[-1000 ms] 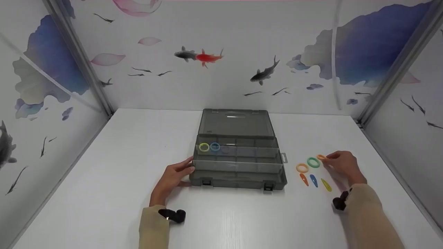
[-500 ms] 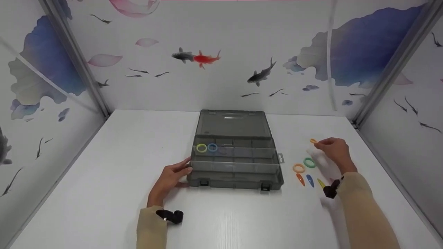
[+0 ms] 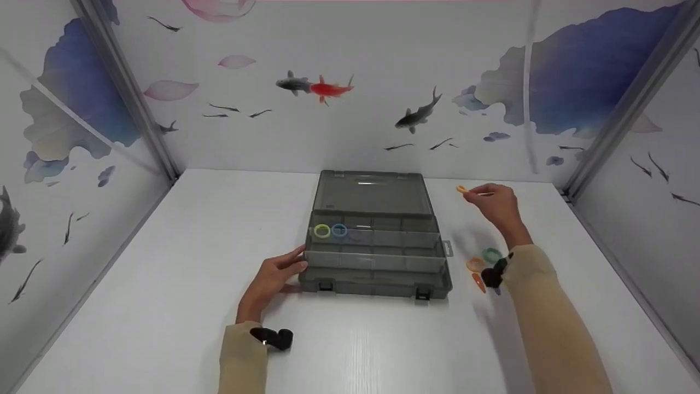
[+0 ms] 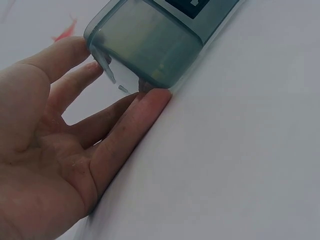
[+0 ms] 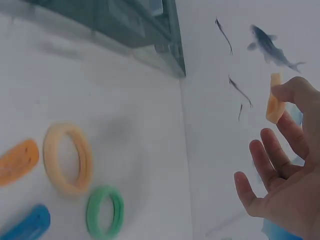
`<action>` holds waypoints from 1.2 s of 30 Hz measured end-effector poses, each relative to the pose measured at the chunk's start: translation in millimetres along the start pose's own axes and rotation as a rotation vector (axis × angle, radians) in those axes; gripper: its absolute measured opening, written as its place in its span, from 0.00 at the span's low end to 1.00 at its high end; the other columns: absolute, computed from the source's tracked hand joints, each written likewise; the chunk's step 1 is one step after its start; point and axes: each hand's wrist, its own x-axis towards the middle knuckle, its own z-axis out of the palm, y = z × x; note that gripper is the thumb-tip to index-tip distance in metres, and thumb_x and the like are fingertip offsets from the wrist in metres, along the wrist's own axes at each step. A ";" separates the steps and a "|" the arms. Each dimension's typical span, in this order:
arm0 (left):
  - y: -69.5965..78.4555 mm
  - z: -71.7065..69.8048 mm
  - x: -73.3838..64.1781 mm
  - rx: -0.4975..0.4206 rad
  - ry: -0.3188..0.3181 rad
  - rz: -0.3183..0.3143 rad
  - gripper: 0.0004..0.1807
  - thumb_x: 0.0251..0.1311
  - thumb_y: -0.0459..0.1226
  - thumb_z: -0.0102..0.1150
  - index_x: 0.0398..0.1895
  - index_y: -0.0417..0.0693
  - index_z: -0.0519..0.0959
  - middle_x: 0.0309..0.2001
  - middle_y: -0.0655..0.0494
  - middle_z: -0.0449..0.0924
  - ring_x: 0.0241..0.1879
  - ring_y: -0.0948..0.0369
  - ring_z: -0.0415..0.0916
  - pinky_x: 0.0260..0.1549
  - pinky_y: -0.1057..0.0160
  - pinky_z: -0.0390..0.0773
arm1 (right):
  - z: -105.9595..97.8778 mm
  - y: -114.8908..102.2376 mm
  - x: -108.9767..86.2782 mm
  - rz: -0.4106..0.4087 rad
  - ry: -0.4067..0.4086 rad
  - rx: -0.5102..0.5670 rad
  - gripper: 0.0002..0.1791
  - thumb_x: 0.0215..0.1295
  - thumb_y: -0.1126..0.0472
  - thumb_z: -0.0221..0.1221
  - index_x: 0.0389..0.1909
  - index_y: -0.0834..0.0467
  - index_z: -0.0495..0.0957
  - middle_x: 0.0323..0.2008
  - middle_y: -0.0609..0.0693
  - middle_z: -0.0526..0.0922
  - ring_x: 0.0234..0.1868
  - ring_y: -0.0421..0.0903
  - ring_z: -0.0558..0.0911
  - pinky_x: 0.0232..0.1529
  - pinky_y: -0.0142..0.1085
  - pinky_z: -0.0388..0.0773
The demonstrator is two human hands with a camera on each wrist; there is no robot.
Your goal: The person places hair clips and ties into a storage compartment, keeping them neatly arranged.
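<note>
orange ring (image 5: 273, 112) sits pinched at the tip of the right grip (image 3: 496, 205).

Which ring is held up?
The pinched orange ring in the right hand; another orange ring and green ring lie on the table, yellow ring and blue ring in the box.

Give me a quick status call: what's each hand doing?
Right hand pinching an orange ring, raised above the table. Left hand resting against the side of the open box. Nothing visible between ring and box.
</note>
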 end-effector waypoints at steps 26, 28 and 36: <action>-0.2 -1.0 -0.7 -0.010 -0.016 0.001 0.31 0.67 0.43 0.63 0.72 0.56 0.70 0.72 0.39 0.67 0.70 0.44 0.69 0.46 0.51 0.86 | 104.2 -74.8 -6.1 -0.179 -0.159 0.056 0.16 0.67 0.52 0.64 0.45 0.61 0.85 0.44 0.57 0.83 0.38 0.48 0.77 0.36 0.36 0.75; 0.3 -0.9 -0.7 -0.009 -0.015 -0.001 0.31 0.67 0.43 0.64 0.72 0.56 0.70 0.72 0.39 0.67 0.70 0.44 0.69 0.46 0.51 0.86 | 110.5 -74.6 -7.6 -0.191 -0.171 0.028 0.15 0.66 0.53 0.65 0.44 0.61 0.85 0.48 0.59 0.83 0.42 0.50 0.79 0.39 0.38 0.77; -0.5 -1.8 1.2 -0.012 -0.012 0.003 0.31 0.66 0.44 0.64 0.72 0.55 0.70 0.72 0.40 0.67 0.69 0.45 0.69 0.46 0.51 0.86 | 133.4 -72.8 -12.4 -0.203 -0.204 0.016 0.15 0.65 0.57 0.65 0.43 0.65 0.84 0.57 0.63 0.79 0.45 0.50 0.78 0.42 0.38 0.77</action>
